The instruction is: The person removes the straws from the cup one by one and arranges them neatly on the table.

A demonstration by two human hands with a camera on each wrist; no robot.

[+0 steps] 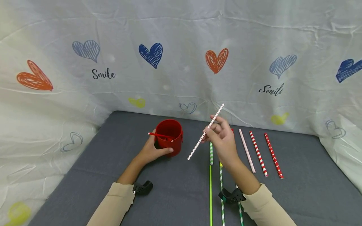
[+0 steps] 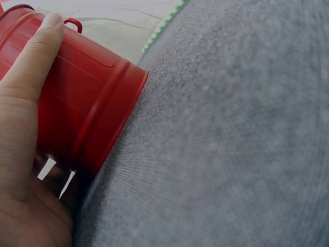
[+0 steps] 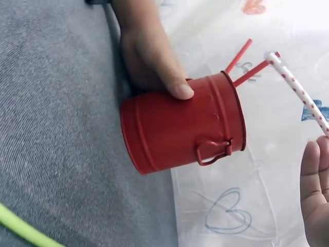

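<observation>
My left hand point(image 1: 151, 150) holds a small red metal bucket point(image 1: 176, 146) round its side, the thumb lying along the wall. Two red straws point(image 3: 252, 73) lean out of the bucket's mouth in the right wrist view. Between thumb and fingers, my right hand point(image 1: 223, 139) pinches a white paper straw with red dots point(image 1: 198, 146). This straw slants in the air to the right of the bucket, its lower end apart from the rim in the head view. The bucket point(image 2: 77, 87) stands upright on the grey cloth, partly hidden by my left thumb in the left wrist view.
Right of my right hand lie a pink straw point(image 1: 247, 152), a red-and-white striped straw point(image 1: 258, 153) and a red dotted straw point(image 1: 273, 157). Several green straws, one plain lime point(image 1: 210, 194), lie nearer me. A white curtain point(image 1: 181, 78) with printed hearts hangs behind the table.
</observation>
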